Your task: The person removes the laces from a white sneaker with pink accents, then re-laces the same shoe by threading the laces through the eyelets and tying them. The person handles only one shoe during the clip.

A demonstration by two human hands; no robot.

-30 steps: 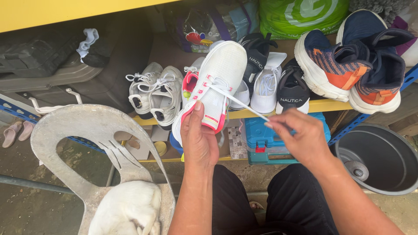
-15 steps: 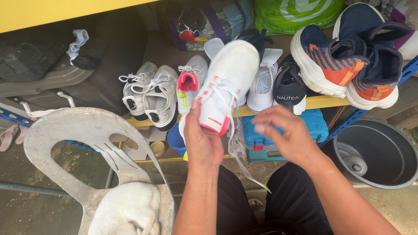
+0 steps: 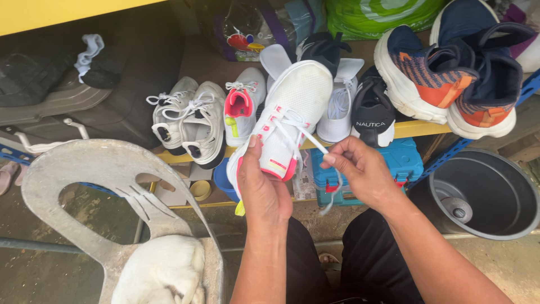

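Gripping white sneaker (image 3: 292, 112) by heel, left hand (image 3: 263, 188) closed, shoe raised before yellow shelf (image 3: 413, 129), right hand (image 3: 363, 169) pinching white lace (image 3: 308, 137), grey plastic chair (image 3: 107, 180) at left.

Beyond the grip, about nine sneakers (image 3: 199, 121) are counted; one chair (image 3: 101, 186), one bucket (image 3: 484, 194), one toolbox (image 3: 394, 166).

A clear plastic bag (image 3: 242, 34) with colourful print and a green plastic bag (image 3: 382, 14) with white markings sit at the shelf's (image 3: 416, 129) back edge.
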